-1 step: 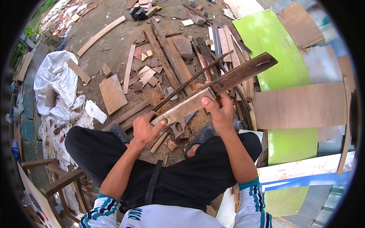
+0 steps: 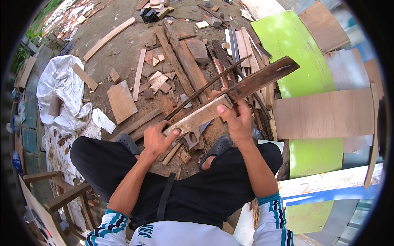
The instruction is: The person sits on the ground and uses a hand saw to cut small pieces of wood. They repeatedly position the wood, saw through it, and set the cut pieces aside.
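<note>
A short, pale, dusty wooden board is held at a slant above the ground between my two hands. My left hand is closed around its lower left end, thumb on top. At the upper right end, my right hand grips it with the thumb pressed on the near face; some of its fingers are hidden behind. A long dark plank lies along the board's far side and sticks out past my right hand. Below the board shows the wooden handle of a handsaw; most of its blade is hidden.
Long beams and a pile of wood strips lie ahead. Green and brown panels stand at the right. To the left are a white sack and a wooden frame. My sandalled feet flank the sawdust.
</note>
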`<state>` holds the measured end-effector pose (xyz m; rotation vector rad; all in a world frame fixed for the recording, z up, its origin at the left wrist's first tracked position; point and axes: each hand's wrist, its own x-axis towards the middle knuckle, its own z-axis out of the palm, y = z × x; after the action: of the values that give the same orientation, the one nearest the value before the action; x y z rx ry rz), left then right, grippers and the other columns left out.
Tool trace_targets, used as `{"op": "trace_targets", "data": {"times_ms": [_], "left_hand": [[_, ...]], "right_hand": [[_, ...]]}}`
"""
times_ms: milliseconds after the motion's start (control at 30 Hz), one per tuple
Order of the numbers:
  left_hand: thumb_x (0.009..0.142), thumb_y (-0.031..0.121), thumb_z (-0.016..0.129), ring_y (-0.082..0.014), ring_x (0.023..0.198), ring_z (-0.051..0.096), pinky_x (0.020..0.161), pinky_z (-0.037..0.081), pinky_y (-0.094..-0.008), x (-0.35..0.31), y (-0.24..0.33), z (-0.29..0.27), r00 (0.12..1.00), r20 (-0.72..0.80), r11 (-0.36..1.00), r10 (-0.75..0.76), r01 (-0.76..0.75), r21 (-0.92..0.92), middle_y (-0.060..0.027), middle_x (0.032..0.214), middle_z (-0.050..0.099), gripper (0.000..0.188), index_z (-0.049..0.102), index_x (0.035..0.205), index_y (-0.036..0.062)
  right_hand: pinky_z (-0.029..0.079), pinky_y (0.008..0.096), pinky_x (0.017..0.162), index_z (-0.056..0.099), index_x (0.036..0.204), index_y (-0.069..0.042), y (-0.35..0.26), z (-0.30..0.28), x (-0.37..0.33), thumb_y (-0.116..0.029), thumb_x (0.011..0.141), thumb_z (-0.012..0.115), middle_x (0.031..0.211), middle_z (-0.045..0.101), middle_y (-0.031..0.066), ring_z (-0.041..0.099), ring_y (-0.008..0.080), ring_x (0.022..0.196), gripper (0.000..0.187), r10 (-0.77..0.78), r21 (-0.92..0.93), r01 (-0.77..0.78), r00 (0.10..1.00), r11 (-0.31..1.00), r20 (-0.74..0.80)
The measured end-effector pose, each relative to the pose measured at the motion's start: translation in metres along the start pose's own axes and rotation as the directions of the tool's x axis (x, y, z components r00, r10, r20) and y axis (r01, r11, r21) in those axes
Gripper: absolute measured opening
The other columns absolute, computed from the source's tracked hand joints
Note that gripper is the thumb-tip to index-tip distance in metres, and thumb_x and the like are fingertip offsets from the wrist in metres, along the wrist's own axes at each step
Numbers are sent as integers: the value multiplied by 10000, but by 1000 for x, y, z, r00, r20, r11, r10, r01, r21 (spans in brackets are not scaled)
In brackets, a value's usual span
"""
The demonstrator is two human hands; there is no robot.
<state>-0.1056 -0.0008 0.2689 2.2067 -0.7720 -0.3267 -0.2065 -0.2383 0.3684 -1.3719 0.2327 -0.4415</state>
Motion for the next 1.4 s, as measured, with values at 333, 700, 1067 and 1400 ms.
{"op": "trace_targets", "data": {"times_ms": [333,700,1067,1400], "left_hand": [[897,585,572,-456,849,652,799,494,-507,11,0,6,980,198,990,-35,62,-128,-285,884,673,627,656,1138,13],[814,395,791,-352,1074,671,921,503,-412,7,68,17,991,85,930,108,-70,-360,-219,1121,694,660,547,1306,30],[874,329,766,-171,858,646,794,523,-324,22,58,5,855,519,567,-4,429,-703,-90,967,674,493,598,1178,-21],[869,378,761,-181,800,639,723,530,-323,21,53,3,818,575,504,-19,505,-701,-103,932,655,531,594,1173,-24]], "right_hand": [[504,303,953,507,1281,14,9,-1,5,-94,904,716,1236,629,136,624,158,1090,444,-18,-11,17,998,1000,-67],[555,263,794,573,1184,53,30,21,-14,-155,867,774,1089,676,108,662,127,947,429,168,-181,-183,981,966,-93],[540,303,898,568,1264,84,14,-7,9,-159,937,693,1180,659,147,644,176,1056,426,317,-7,-319,942,948,111],[547,324,883,418,1410,54,13,-5,13,-226,924,713,1170,655,175,641,219,1081,633,171,-190,-164,985,968,22]]}}
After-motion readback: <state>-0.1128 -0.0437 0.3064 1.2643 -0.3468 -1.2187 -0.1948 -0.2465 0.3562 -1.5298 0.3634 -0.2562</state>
